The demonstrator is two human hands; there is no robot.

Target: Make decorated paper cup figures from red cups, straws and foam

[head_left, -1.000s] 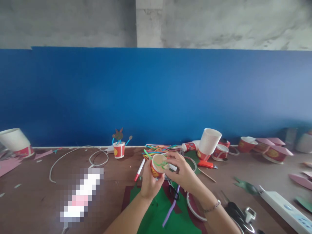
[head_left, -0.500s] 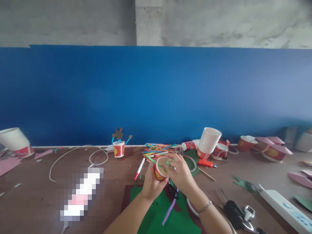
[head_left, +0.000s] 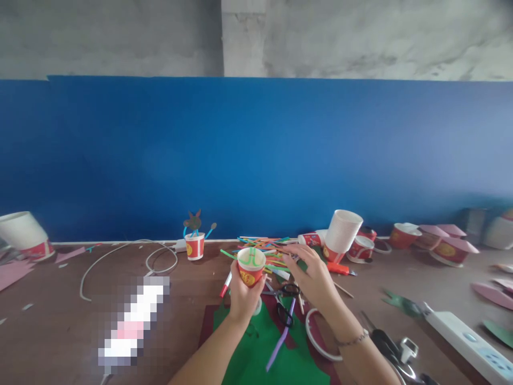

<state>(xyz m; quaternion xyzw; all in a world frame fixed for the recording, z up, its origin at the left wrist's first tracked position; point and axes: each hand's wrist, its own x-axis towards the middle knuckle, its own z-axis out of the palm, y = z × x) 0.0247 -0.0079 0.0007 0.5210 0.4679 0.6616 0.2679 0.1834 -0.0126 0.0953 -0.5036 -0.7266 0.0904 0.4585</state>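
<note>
My left hand [head_left: 243, 299] is wrapped round a red and white paper cup [head_left: 249, 275], held upright above the table. Inside the cup are bent green straws [head_left: 251, 258], one sticking out past the rim to the left. To the right, my right hand [head_left: 310, 267] hovers beside the pile of coloured straws [head_left: 264, 245], its fingers apart and nothing visible between them. Scissors with black handles [head_left: 285, 314] and a bent purple straw [head_left: 280, 343] lie below the hands on green paper [head_left: 260, 358].
A decorated cup [head_left: 195, 247] stands at the back left. Stacked white cups [head_left: 344, 230], an orange cutter [head_left: 339, 268] and pink-topped cups [head_left: 452, 251] are on the right. A power strip [head_left: 468, 342] lies at the lower right; a white cable [head_left: 96, 262] curls at left.
My right hand has let go of the cup and moved right, its fingers now spread. The cup has shifted left and sits upright in my left hand, uncovering the scissors.
</note>
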